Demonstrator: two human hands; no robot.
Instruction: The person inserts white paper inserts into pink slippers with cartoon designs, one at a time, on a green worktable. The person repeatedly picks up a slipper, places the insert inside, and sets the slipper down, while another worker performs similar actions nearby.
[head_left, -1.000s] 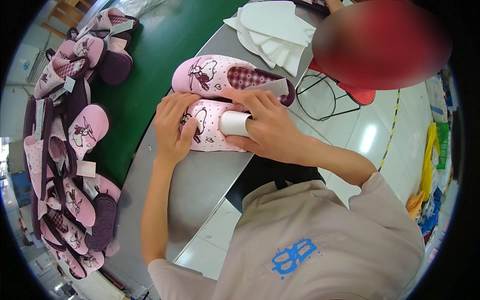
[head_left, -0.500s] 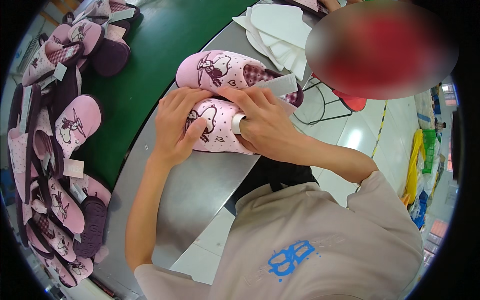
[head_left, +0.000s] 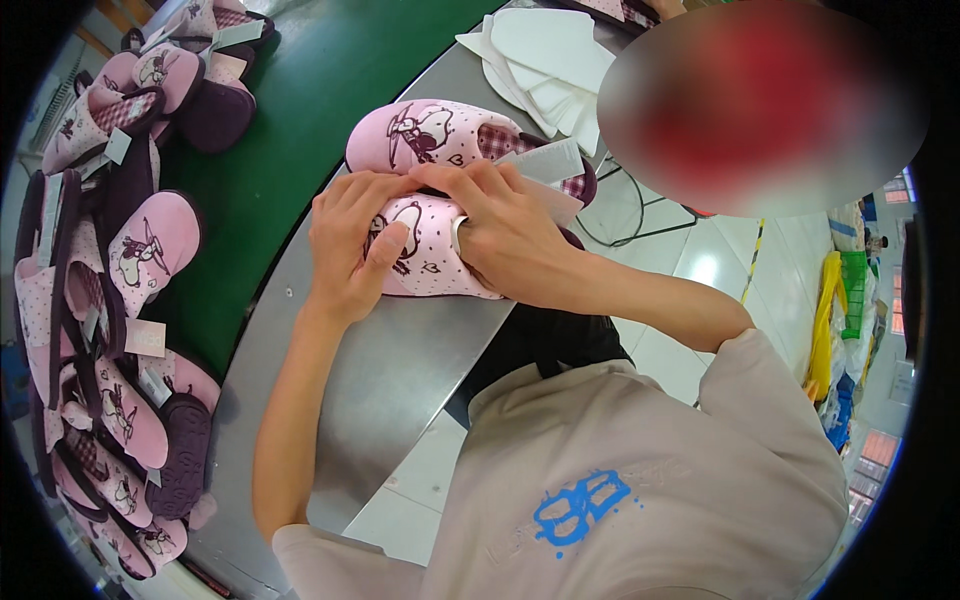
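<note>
Two pink slippers with a printed dog figure, dots and dark soles lie side by side on the metal table. My left hand [head_left: 345, 240] is wrapped over the toe of the near slipper [head_left: 435, 250], its thumb pressed on the print. My right hand [head_left: 515, 235] grips the same slipper at its opening, some fingers hidden inside, the index finger reaching between the two slippers. A thin edge of a white insert [head_left: 460, 234] shows at the opening beside those fingers. The far slipper [head_left: 372, 142] has a checked lining and a pale tag [head_left: 550, 160] lying across its heel end.
White insole-shaped sheets [head_left: 540, 50] are stacked at the far end of the metal table [head_left: 370, 390]. To the left, many pink slippers [head_left: 155, 245] are piled along a green surface [head_left: 290, 80]. Another person's hand [head_left: 668, 8] shows at the top, beside a blurred area.
My right hand has pushed slightly left and deeper into the near slipper's opening. Less of the white insert shows. Both slippers have shifted a little left.
</note>
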